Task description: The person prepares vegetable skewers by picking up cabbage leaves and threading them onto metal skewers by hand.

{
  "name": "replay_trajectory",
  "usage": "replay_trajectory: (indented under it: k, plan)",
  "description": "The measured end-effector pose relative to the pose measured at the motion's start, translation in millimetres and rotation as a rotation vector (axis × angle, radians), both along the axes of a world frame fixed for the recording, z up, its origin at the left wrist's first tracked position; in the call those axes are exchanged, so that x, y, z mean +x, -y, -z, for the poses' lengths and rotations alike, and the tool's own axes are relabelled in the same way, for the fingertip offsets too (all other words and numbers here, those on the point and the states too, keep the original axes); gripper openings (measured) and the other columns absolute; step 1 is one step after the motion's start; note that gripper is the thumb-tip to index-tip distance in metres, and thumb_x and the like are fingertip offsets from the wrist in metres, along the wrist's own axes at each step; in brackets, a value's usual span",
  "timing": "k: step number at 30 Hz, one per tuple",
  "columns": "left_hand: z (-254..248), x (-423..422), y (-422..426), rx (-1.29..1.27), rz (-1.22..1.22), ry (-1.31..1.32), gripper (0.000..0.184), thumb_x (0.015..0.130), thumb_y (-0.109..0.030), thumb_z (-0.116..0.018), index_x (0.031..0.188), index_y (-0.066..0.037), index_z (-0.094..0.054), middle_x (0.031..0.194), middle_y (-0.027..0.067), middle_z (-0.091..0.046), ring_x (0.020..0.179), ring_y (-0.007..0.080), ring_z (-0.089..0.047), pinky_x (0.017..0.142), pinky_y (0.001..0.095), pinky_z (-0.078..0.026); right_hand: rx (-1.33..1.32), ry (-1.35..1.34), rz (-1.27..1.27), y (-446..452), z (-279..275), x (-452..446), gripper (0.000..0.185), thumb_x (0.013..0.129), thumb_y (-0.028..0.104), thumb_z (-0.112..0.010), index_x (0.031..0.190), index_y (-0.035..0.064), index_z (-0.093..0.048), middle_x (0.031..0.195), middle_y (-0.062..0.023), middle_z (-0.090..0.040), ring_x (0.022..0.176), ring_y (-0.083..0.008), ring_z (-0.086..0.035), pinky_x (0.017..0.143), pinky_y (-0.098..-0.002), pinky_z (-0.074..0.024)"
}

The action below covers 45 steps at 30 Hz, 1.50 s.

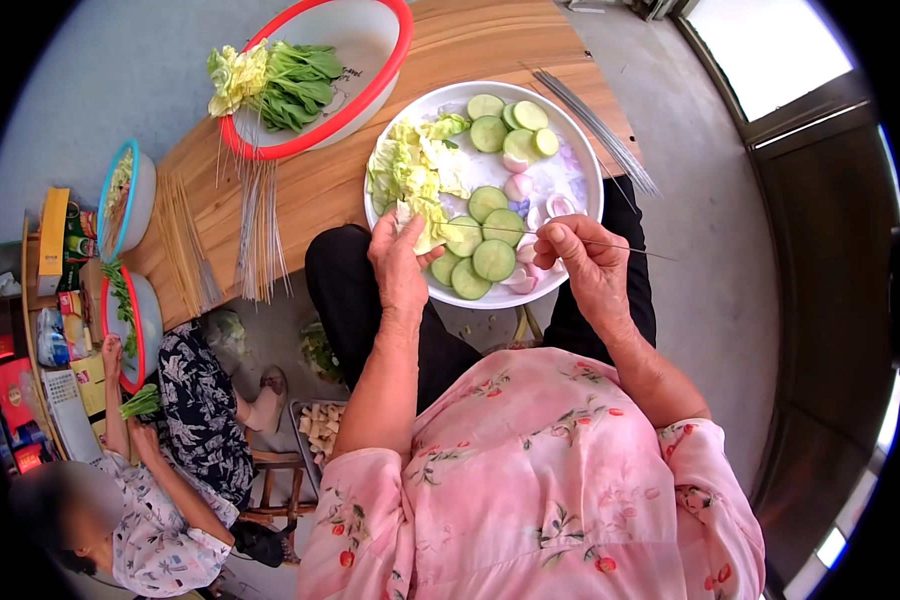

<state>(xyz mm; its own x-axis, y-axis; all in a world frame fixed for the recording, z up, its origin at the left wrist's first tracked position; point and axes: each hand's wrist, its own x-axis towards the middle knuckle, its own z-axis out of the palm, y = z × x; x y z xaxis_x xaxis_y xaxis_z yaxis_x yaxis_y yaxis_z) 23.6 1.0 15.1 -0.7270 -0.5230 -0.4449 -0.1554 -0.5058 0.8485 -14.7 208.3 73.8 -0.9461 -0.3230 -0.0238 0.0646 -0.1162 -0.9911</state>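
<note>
A round white plate (596, 185) rests at my lap by the table edge. My left hand (400, 268) pinches a piece of pale cabbage leaf (403, 213) over the plate's left side. Between the thumb and fingers of my right hand (592, 262) is a thin skewer (630, 247), running leftward across the plate to the leaf. Whether its tip has pierced the leaf is too fine to tell. Round green cucumber-like slices (494, 260) lie under the skewer, with more at the plate's far side. Pinkish onion pieces (519, 187) sit at right, and yellow-green cabbage leaves (407, 165) at left.
A red-rimmed basin (395, 70) with leafy greens (300, 85) stands on the wooden table (490, 40). Metal skewers (602, 135) lie at right; other skewers (258, 230) overhang the left edge. A co-worker (165, 530) holds greens (141, 401) at lower left, near a tray of cut pieces (322, 425).
</note>
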Motion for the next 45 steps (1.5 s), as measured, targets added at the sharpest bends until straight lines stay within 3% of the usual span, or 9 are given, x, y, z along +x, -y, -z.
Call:
replay_trajectory:
  k: [5,9,14,21,23,28,31,37,45]
  plan:
    - [3.5,2.6,1.1,-0.015,0.006,0.033,0.026,0.082,-0.010,-0.060,0.107,-0.005,-0.056,0.096,0.0020,-0.060,0.079,0.0096,-0.056,0.056,0.0216,-0.048,-0.017,-0.110,0.108,10.3,-6.5,-11.3,0.022,0.088,0.019,-0.060,0.090,-0.0024,-0.063,0.070,-0.0036,-0.061,0.062,-0.0088,-0.057,0.058,-0.0212,-0.0473]
    - [7.1,4.4,1.6,-0.009,0.008,0.039,0.023,0.081,-0.011,-0.062,0.103,-0.006,-0.059,0.093,0.0001,-0.061,0.079,0.0082,-0.056,0.056,0.0208,-0.045,0.123,-0.270,0.064,34.2,13.7,-25.6,0.020,0.088,0.019,-0.060,0.087,-0.0018,-0.062,0.067,-0.0053,-0.061,0.063,-0.0088,-0.058,0.058,-0.0228,-0.0465]
    - [-0.7,4.9,-0.6,0.001,0.022,0.095,0.024,0.081,-0.011,-0.062,0.104,-0.008,-0.059,0.094,-0.0004,-0.061,0.078,0.0082,-0.055,0.056,0.0214,-0.043,0.095,-0.323,0.046,63.0,23.2,-31.8,0.017,0.086,0.015,-0.062,0.083,-0.0020,-0.062,0.064,-0.0064,-0.058,0.058,-0.0135,-0.055,0.054,-0.0261,-0.0434]
    - [12.7,4.8,6.1,0.000,0.036,0.075,0.030,0.082,-0.015,-0.062,0.111,-0.008,-0.056,0.097,-0.0001,-0.061,0.080,0.0082,-0.057,0.057,0.0206,-0.046,0.429,-0.509,-0.004,37.7,3.6,-34.3,0.017,0.085,0.014,-0.063,0.080,-0.0022,-0.061,0.062,-0.0095,-0.056,0.053,-0.0160,-0.053,0.050,-0.0290,-0.0412]
    - [14.3,2.7,7.0,0.018,0.026,0.070,0.029,0.082,-0.014,-0.061,0.110,-0.008,-0.056,0.098,0.0004,-0.061,0.081,0.0088,-0.057,0.057,0.0211,-0.046,0.359,-0.330,0.036,31.7,1.2,-34.6,0.018,0.086,0.016,-0.062,0.081,-0.0020,-0.061,0.061,-0.0084,-0.056,0.054,-0.0137,-0.054,0.051,-0.0274,-0.0425]
    - [11.7,1.9,3.8,-0.012,-0.007,0.077,0.027,0.083,-0.012,-0.059,0.109,-0.006,-0.055,0.099,0.0030,-0.060,0.083,0.0123,-0.058,0.063,0.0244,-0.049,0.316,-0.322,0.157,23.4,-1.7,-33.3,0.021,0.087,0.019,-0.061,0.084,-0.0020,-0.062,0.064,-0.0068,-0.060,0.056,-0.0110,-0.056,0.052,-0.0248,-0.0452]
    - [14.1,2.6,5.1,0.038,0.006,-0.022,0.031,0.083,-0.012,-0.059,0.112,-0.003,-0.052,0.103,0.0058,-0.059,0.086,0.0146,-0.058,0.066,0.0273,-0.050,0.317,-0.251,0.134,19.4,-4.4,-28.8,0.026,0.090,0.022,-0.057,0.087,-0.0031,-0.062,0.072,-0.0028,-0.062,0.064,-0.0087,-0.057,0.061,-0.0219,-0.0472]
    - [7.9,0.0,-0.3,-0.002,-0.114,0.043,0.026,0.082,-0.008,-0.058,0.107,-0.003,-0.056,0.097,0.0041,-0.060,0.080,0.0133,-0.058,0.065,0.0267,-0.049,0.226,-0.126,0.109,18.3,3.6,-24.0,0.028,0.090,0.023,-0.057,0.085,-0.0035,-0.062,0.070,-0.0037,-0.061,0.061,-0.0094,-0.057,0.059,-0.0220,-0.0470]
    - [11.3,-4.3,2.9,-0.031,0.091,0.022,0.025,0.080,-0.009,-0.061,0.104,-0.004,-0.059,0.093,0.0029,-0.063,0.077,0.0100,-0.059,0.059,0.0235,-0.047,0.076,0.095,0.106,14.9,29.6,-38.2,0.035,0.089,0.029,-0.058,0.081,-0.0048,-0.062,0.067,-0.0065,-0.060,0.058,-0.0123,-0.056,0.057,-0.0237,-0.0459]
